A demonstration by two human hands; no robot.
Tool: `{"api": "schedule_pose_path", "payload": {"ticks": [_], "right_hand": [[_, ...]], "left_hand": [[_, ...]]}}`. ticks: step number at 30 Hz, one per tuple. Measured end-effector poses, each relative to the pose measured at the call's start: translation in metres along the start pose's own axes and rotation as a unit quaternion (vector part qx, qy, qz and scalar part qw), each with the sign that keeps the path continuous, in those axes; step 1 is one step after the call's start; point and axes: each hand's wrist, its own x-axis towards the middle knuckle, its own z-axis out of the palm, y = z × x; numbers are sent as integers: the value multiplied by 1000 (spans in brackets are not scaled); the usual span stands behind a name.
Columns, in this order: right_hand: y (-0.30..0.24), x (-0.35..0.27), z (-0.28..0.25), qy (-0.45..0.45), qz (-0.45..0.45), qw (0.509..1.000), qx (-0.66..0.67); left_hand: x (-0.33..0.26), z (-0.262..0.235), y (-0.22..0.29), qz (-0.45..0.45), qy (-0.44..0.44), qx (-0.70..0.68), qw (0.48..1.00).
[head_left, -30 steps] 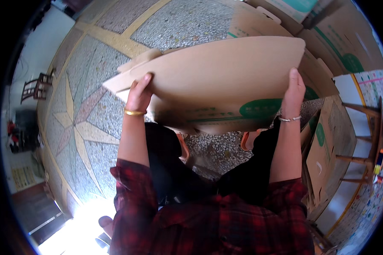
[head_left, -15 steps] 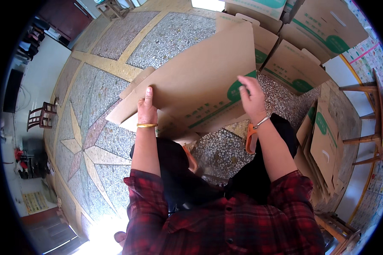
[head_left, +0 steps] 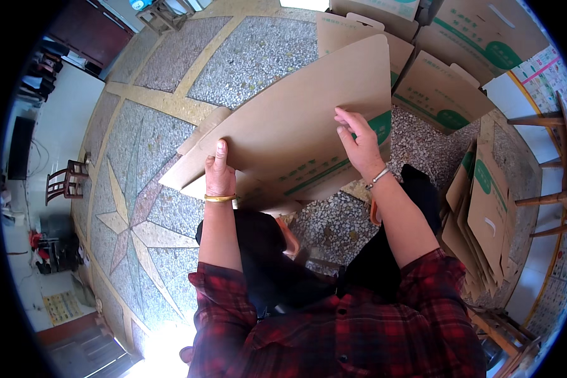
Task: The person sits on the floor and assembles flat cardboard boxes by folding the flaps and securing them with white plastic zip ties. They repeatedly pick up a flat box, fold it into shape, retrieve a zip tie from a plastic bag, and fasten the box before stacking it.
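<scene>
A large brown cardboard box (head_left: 296,101) with green print is held up in front of me, tilted, its lower flaps angled toward my knees. My left hand (head_left: 220,173) grips its left end, the thumb lying on the face and the other fingers hidden behind the board. Over the right part of the same face is my right hand (head_left: 360,142), fingers stretched and slightly curled, with nothing in them. Whether its fingertips touch the cardboard, I cannot tell.
Several brown cartons (head_left: 444,94) are stacked at the far right. Flattened cartons (head_left: 485,214) lean together on the right, beside a wooden chair (head_left: 548,195). A small chair (head_left: 67,181) stands far left on the patterned stone floor (head_left: 164,189).
My right hand has moved left, from the green printed mark onto the plain part of the face. The box has swung slightly to the right, still in my left hand.
</scene>
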Motion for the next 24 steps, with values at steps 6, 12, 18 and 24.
{"api": "schedule_pose_path", "payload": {"ticks": [6,12,18,24], "right_hand": [[-8,-2,7,33,18,999,-5],[-5,-5,11,52,90,995,2],[5,11,-4,23,258,950,172],[-3,4,0,14,248,959,140]], "left_hand": [[-1,-6,-5,-16,-44,-5,999],[-8,-10,-15,6,-117,4,993],[-10,5,-20,6,-134,9,991],[-1,4,-15,-61,-107,17,992]]}}
